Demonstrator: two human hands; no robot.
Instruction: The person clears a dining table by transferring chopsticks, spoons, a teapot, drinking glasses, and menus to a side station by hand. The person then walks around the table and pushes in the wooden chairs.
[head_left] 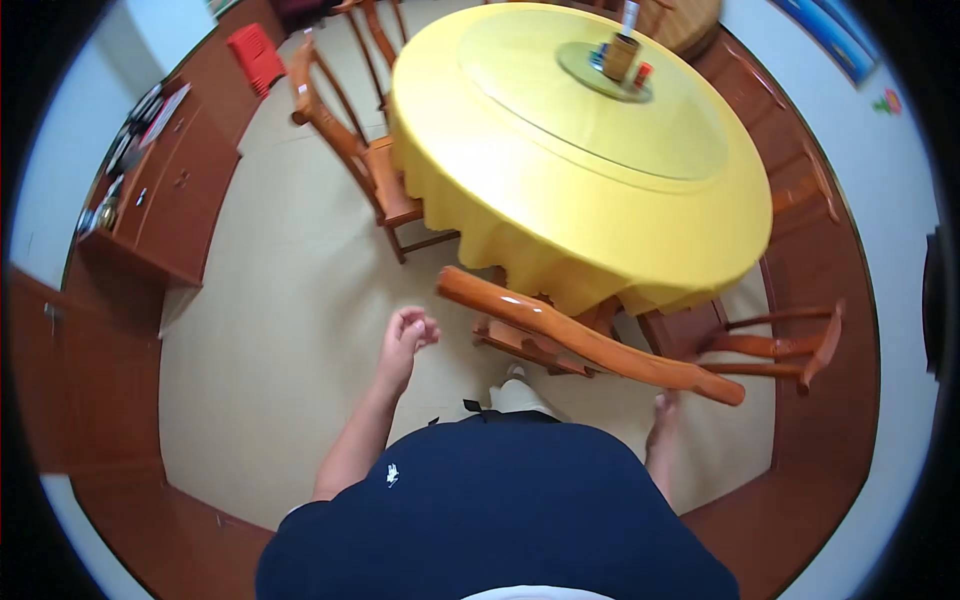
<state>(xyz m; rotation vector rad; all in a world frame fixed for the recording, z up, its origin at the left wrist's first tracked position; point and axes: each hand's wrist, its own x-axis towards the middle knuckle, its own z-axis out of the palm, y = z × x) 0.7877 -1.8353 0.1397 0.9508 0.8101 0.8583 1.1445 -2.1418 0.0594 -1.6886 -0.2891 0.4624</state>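
A wooden chair (590,345) stands in front of me with its back toward me, tucked against the round table. My left hand (410,332) is in the air to the left of the chair's top rail, apart from it. Its fingers are loosely curled with a gap to the thumb, and nothing is in it. Close below the right end of the rail is my right hand (663,412). Its fingers are partly hidden by the rail and blurred, so I cannot tell whether it touches the chair.
A yellow cloth covers the round table (590,200), which bears a glass turntable (500,85) and a brown holder (620,57). Another chair (365,150) stands at the left, one more (780,345) at the right. A cabinet (175,180) lines the left wall, near a red stool (256,58).
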